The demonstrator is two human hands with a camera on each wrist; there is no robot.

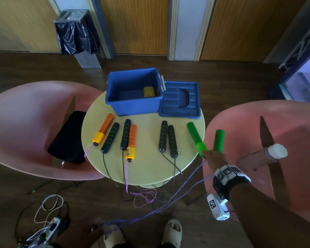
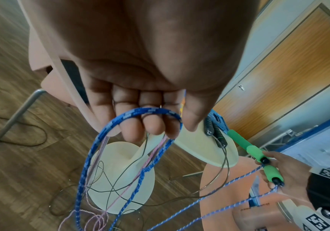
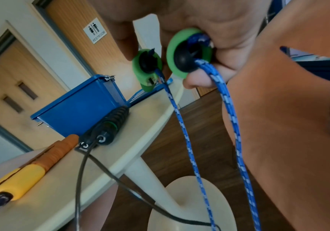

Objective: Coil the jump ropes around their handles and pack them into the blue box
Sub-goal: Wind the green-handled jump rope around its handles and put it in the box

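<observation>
At the right edge of the round table (image 1: 143, 167) my right hand (image 1: 215, 155) holds the two green handles (image 1: 219, 140) of one jump rope, my fingers (image 3: 199, 78) curled around their lower ends. One handle lies partly on the table, the other stands beside the edge over the pink chair (image 1: 258, 126). Low near my feet, my left hand (image 2: 140, 87) has the blue rope (image 2: 93, 150) of the same pair hooked over its bent fingertips as a loop, and my thumb is close beside.

I judge the task is only at its beginning. The blue box (image 1: 132, 92) stands open at the far side of the table, its lid (image 1: 179, 101) lying just beside it on the right. Inside I see only one small yellowish thing, which I cannot identify. No rope is coiled yet. The orange handles (image 1: 104, 130) and the two pairs of black handles (image 1: 167, 138) lie on the table, with their cords hanging down to the floor in a tangle. So all four ropes remain to be wound and packed.
</observation>
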